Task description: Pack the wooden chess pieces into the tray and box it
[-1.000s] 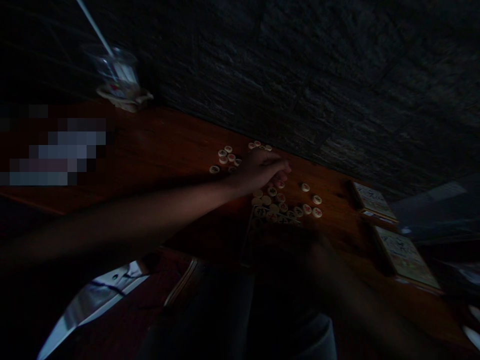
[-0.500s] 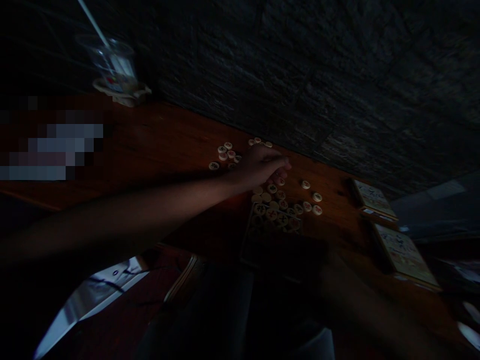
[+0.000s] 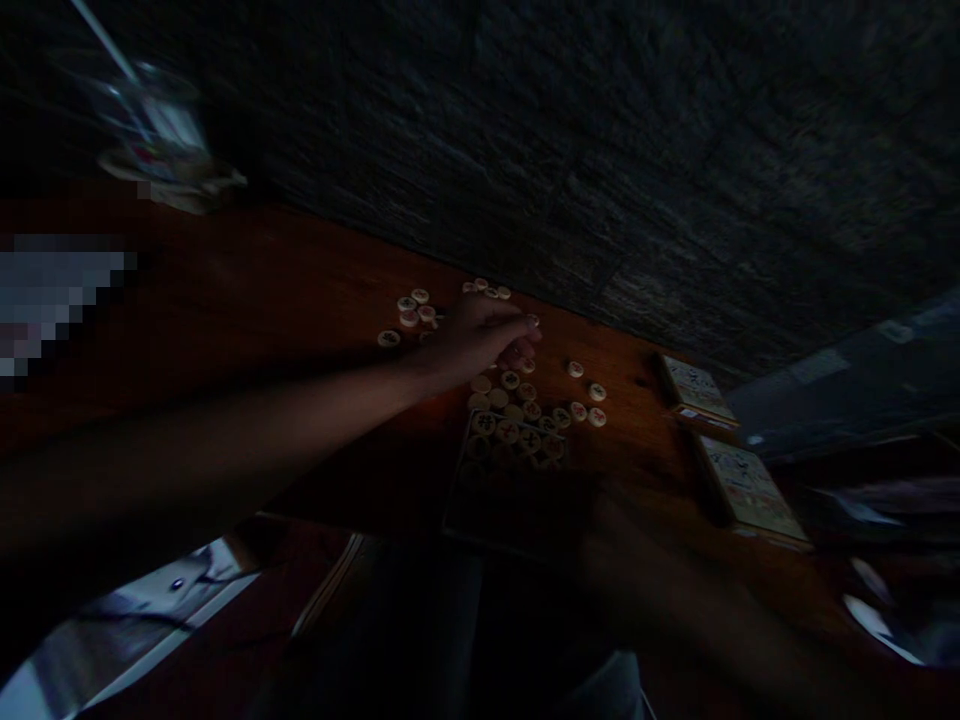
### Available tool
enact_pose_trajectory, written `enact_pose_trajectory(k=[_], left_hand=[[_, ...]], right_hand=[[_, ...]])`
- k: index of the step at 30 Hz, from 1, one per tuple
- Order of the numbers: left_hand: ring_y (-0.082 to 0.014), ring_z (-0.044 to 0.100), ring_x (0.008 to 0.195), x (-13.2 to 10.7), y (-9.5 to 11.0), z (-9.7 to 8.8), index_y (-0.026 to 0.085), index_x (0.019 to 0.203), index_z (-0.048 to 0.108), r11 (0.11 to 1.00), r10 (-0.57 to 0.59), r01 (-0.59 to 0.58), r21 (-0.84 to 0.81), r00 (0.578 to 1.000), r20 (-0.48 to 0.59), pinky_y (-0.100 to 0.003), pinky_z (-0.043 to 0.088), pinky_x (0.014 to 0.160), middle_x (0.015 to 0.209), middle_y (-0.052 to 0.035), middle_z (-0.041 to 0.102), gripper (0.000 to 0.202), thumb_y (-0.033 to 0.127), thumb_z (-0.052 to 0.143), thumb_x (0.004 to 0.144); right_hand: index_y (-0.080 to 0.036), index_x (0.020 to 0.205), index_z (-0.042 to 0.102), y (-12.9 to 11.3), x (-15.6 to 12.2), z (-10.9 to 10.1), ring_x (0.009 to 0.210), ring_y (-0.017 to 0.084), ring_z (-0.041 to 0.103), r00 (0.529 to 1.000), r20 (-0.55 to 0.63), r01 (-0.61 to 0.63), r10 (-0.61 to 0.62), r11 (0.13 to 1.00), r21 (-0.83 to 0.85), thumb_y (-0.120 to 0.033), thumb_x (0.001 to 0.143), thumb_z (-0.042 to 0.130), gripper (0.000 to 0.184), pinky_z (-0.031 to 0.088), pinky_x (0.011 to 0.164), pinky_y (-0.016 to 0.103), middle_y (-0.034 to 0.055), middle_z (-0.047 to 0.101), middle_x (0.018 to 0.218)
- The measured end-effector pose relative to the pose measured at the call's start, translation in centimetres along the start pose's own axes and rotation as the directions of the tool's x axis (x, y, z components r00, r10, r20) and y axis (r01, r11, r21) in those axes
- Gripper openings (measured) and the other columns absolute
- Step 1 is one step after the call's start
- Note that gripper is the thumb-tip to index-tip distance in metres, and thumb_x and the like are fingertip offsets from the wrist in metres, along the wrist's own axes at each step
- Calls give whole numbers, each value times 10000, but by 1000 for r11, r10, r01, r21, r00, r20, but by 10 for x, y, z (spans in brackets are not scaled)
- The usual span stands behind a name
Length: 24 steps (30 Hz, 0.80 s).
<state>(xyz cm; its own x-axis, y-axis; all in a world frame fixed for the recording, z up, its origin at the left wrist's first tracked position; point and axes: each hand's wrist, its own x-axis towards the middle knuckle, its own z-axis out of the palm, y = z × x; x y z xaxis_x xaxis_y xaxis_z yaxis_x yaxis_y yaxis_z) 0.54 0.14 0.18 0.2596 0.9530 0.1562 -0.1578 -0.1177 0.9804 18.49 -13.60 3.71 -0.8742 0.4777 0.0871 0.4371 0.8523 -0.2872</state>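
My left hand (image 3: 499,335) reaches in from the left over the wooden table, its fingers curled together. A pale spot shows at the fingertips, but I cannot make out what they hold. Beneath and around the hand lie round Chinese chess pieces (image 3: 527,392) with red or dark characters, several of them blank side up. More pieces (image 3: 485,422) sit in a clear, thin-edged tray (image 3: 448,508) near the front edge of the table. In deep shadow by the tray's right side is my right hand (image 3: 607,520); its fingers are hidden in the dark.
Two flat boxes (image 3: 696,388) (image 3: 754,485) with printed lids lie to the right. A clear plastic cup (image 3: 169,125) with a straw stands in a cardboard holder (image 3: 187,190) at the far left. A dark stone wall (image 3: 525,150) runs along the table's (image 3: 300,270) back edge.
The view has swung, so the whole scene sits further left. My left hand stays curled above the pieces, little changed; my right hand remains by the tray.
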Motion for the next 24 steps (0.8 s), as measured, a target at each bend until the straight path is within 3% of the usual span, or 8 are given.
enact_pose_trajectory(k=[5, 7, 10, 14, 17, 19, 21, 24], left_hand=[[-110, 663, 587, 1, -1, -2, 139, 810, 763, 999, -13, 14, 29, 1000, -8, -238, 525, 594, 744, -66, 766, 194, 250, 651, 924], [-111, 667, 587, 0, 0, -1, 141, 816, 767, 999, -24, 24, 29, 1000, -20, -235, 532, 595, 748, -63, 768, 188, 256, 656, 915], [-111, 667, 587, -1, 3, 0, 140, 817, 770, 999, -28, 29, 40, 999, -47, -227, 528, 582, 754, -62, 770, 182, 265, 669, 901], [-117, 659, 584, -2, 3, -1, 145, 814, 775, 997, -6, 10, 80, 998, -58, -223, 488, 531, 759, -70, 768, 178, 286, 689, 881], [-115, 649, 578, -2, 2, -3, 157, 810, 773, 994, 40, -34, 104, 998, -55, -222, 468, 513, 750, -63, 756, 179, 301, 690, 878], [-108, 625, 551, -2, 3, -4, 163, 803, 769, 984, 85, -77, 161, 995, -46, -220, 445, 498, 718, -49, 738, 193, 299, 667, 892], [-100, 592, 519, -3, 3, -5, 163, 791, 768, 959, 142, -131, 251, 989, -28, -220, 418, 491, 667, -33, 709, 211, 281, 636, 906], [-101, 587, 524, -3, 4, -6, 160, 768, 766, 902, 234, -225, 370, 972, 21, -223, 416, 520, 615, -19, 682, 236, 265, 616, 915]], right_hand=[[-304, 1296, 748, -1, -5, -3, 952, 184, 761, 1000, 20, 2, -2, 1000, -19, -204, 962, 665, 359, 602, 850, 284, 47, 825, 1059], [-294, 1288, 755, 1, -8, -9, 908, 180, 765, 999, -49, -3, 3, 1000, -10, -201, 964, 652, 352, 602, 781, 274, 42, 827, 1032], [-263, 1253, 779, 20, -11, -29, 830, 177, 772, 971, -199, -134, 131, 991, -4, -219, 960, 650, 323, 593, 711, 274, 48, 829, 1034], [-212, 1022, 844, 87, -9, -60, 763, 207, 761, 814, -437, -405, 382, 913, 42, -286, 948, 657, 215, 575, 672, 308, 71, 832, 941], [-159, 954, 839, 142, -6, -69, 776, 232, 758, 629, -568, -589, 531, 802, 98, -252, 911, 652, 214, 563, 710, 327, 97, 826, 896], [-135, 861, 820, 165, -8, -63, 755, 238, 753, 467, -624, -710, 626, 686, 157, -211, 913, 609, 230, 540, 669, 307, 104, 811, 836], [-147, 870, 825, 175, -11, -51, 793, 255, 766, 453, -579, -767, 678, 628, 136, -232, 911, 637, 210, 535, 676, 310, 101, 818, 858], [-181, 991, 848, 174, -19, -37, 885, 267, 783, 511, -477, -769, 715, 628, 117, -257, 915, 658, 219, 559, 754, 340, 97, 838, 1004]])
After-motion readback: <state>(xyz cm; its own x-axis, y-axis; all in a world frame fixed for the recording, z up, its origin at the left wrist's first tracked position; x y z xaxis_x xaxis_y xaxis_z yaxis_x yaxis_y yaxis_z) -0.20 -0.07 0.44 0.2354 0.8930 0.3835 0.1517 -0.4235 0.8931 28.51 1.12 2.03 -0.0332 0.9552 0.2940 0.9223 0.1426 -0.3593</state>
